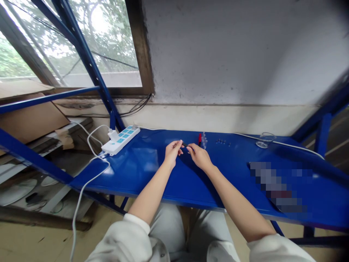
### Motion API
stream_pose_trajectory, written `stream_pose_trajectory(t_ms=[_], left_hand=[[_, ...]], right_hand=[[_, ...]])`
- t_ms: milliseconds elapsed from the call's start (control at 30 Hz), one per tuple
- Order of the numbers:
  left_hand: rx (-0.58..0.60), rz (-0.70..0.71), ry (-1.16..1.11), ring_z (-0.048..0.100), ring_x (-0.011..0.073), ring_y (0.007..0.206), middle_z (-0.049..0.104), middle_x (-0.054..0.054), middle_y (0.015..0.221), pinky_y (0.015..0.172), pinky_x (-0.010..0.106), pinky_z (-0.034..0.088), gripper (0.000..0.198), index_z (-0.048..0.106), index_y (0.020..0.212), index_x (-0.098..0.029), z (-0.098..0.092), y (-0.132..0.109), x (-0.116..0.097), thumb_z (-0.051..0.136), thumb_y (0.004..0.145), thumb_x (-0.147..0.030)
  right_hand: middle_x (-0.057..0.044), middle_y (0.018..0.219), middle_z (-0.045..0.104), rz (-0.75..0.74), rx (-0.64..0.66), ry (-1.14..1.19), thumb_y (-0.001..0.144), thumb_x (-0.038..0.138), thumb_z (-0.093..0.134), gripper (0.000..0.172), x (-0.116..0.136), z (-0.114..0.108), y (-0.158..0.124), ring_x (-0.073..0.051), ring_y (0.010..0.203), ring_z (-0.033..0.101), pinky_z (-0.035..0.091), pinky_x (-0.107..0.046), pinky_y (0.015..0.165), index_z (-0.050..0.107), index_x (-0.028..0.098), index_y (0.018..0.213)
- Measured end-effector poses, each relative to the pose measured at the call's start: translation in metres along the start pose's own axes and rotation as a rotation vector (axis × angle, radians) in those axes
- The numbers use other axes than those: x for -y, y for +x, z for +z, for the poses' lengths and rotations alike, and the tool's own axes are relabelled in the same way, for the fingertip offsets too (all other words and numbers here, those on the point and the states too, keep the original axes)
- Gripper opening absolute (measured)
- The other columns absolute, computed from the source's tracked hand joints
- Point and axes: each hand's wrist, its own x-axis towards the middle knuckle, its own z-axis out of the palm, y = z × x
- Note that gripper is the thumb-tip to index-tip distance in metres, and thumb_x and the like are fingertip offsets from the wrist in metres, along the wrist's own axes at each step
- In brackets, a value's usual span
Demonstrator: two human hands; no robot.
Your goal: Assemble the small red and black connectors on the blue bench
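Observation:
My left hand (172,153) and my right hand (199,156) meet above the middle of a glossy blue metal tabletop (141,163). Between their fingertips is a small black rod-like part (185,145), pinched by both hands and partly hidden by the fingers. Just beyond my right hand stand a small red item (200,138) and a clear ribbed plastic piece (204,141). Further right, a short group of small dark pieces (223,142) lies on the tabletop.
A white power strip (120,140) with a plugged-in adapter sits at the left end, trailing white cables over the table edge. A clear glass item (265,140) stands at the back right. A pixelated patch (278,187) hides the front right. Blue steel uprights frame the table.

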Motion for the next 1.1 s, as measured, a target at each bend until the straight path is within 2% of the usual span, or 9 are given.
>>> stream_pose_trajectory(t_ms=[100, 400, 567, 667, 800, 900, 967, 1100], left_hand=[[0.009, 0.008, -0.008, 0.046, 0.0043, 0.041, 0.059, 0.001, 0.065, 0.04, 0.018, 0.03, 0.035, 0.059, 0.077, -0.012, 0.001, -0.001, -0.001, 0.066, 0.064, -0.044], [-0.086, 0.044, -0.024, 0.046, 0.004, 0.039, 0.057, 0.0, 0.062, 0.039, 0.018, 0.029, 0.035, 0.056, 0.076, -0.013, -0.002, 0.001, -0.002, 0.065, 0.065, -0.045], [-0.001, 0.027, -0.029, 0.048, 0.0047, 0.041, 0.06, 0.001, 0.066, 0.039, 0.018, 0.03, 0.038, 0.057, 0.084, -0.013, -0.001, 0.001, -0.001, 0.066, 0.064, -0.044], [0.061, -0.001, 0.03, 0.048, 0.0051, 0.042, 0.061, 0.002, 0.068, 0.038, 0.017, 0.031, 0.037, 0.058, 0.082, -0.013, 0.001, -0.001, 0.001, 0.068, 0.062, -0.042], [0.045, 0.031, 0.146, 0.049, 0.0056, 0.04, 0.061, 0.002, 0.065, 0.037, 0.017, 0.029, 0.032, 0.058, 0.079, -0.013, 0.001, -0.001, 0.003, 0.067, 0.064, -0.039], [0.007, 0.06, 0.151, 0.049, 0.0059, 0.04, 0.061, 0.002, 0.066, 0.038, 0.018, 0.03, 0.029, 0.057, 0.077, -0.014, 0.001, 0.0, 0.002, 0.064, 0.066, -0.04], [-0.012, 0.065, 0.142, 0.049, 0.0061, 0.04, 0.061, 0.002, 0.067, 0.038, 0.018, 0.03, 0.029, 0.056, 0.077, -0.014, 0.001, 0.0, 0.001, 0.062, 0.068, -0.04], [0.035, 0.107, 0.23, 0.049, 0.0064, 0.041, 0.06, 0.002, 0.068, 0.041, 0.019, 0.033, 0.028, 0.055, 0.08, -0.015, 0.004, 0.0, 0.01, 0.059, 0.071, -0.041]], right_hand=[[-0.005, 0.084, 0.064, -0.012, 0.023, 0.01, 0.089, 0.037, 0.029, 0.031, 0.001, 0.0, 0.0, -0.015, 0.072, 0.061, 0.04, -0.024, 0.06, 0.054, 0.021, 0.095], [-0.004, 0.082, 0.061, -0.062, -0.045, 0.031, 0.086, 0.035, 0.037, 0.024, 0.001, -0.002, -0.001, -0.011, 0.061, 0.054, 0.038, -0.021, 0.055, 0.054, 0.019, 0.092], [-0.004, 0.082, 0.058, -0.059, -0.045, 0.01, 0.084, 0.033, 0.039, 0.021, -0.002, -0.002, -0.001, -0.01, 0.06, 0.052, 0.037, -0.021, 0.055, 0.055, 0.019, 0.09], [-0.003, 0.082, 0.056, -0.054, 0.014, -0.024, 0.081, 0.03, 0.044, 0.018, -0.007, -0.002, 0.001, -0.009, 0.059, 0.05, 0.037, -0.021, 0.055, 0.057, 0.019, 0.085], [-0.001, 0.069, 0.056, -0.02, 0.149, -0.016, 0.077, 0.027, 0.049, 0.014, -0.016, -0.007, 0.005, -0.009, 0.055, 0.049, 0.035, -0.02, 0.053, 0.06, 0.018, 0.077], [0.001, 0.058, 0.057, 0.061, 0.272, 0.03, 0.074, 0.025, 0.051, 0.012, -0.024, -0.015, 0.005, -0.01, 0.051, 0.049, 0.034, -0.02, 0.05, 0.06, 0.018, 0.073], [0.0, 0.059, 0.06, 0.13, 0.32, 0.034, 0.07, 0.022, 0.055, 0.007, -0.031, -0.022, 0.004, -0.011, 0.053, 0.053, 0.036, -0.021, 0.051, 0.061, 0.018, 0.07], [-0.002, 0.062, 0.064, 0.278, 0.338, 0.008, 0.066, 0.017, 0.058, 0.003, -0.048, -0.033, 0.002, -0.013, 0.057, 0.057, 0.039, -0.021, 0.053, 0.061, 0.018, 0.064]])
